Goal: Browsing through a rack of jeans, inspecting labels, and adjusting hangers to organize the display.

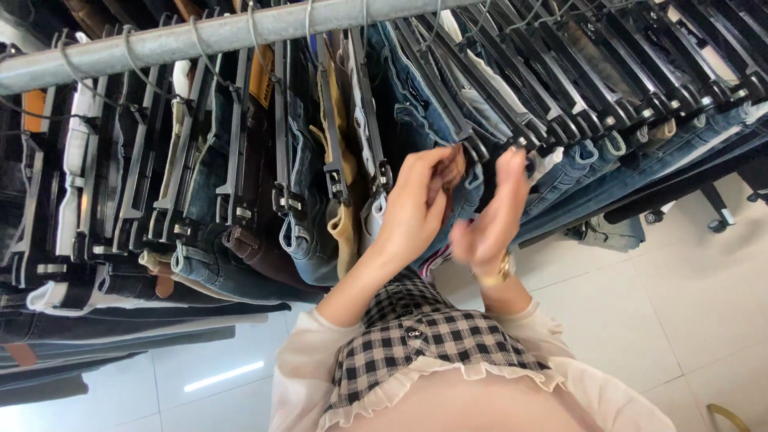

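Hands raised at hanging jeans [448, 160], left hand [412, 204] pinching waistband, right hand [492, 216] blurred, grip unclear.

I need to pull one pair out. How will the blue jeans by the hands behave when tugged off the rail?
The jeans probably hang floppy, clipped only at the waist by a hanger. Packed tight against neighbours, they will likely drag. Denim looks fairly heavy.

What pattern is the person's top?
Black-and-white check top, with a cream ruffle hem; head view shows it.
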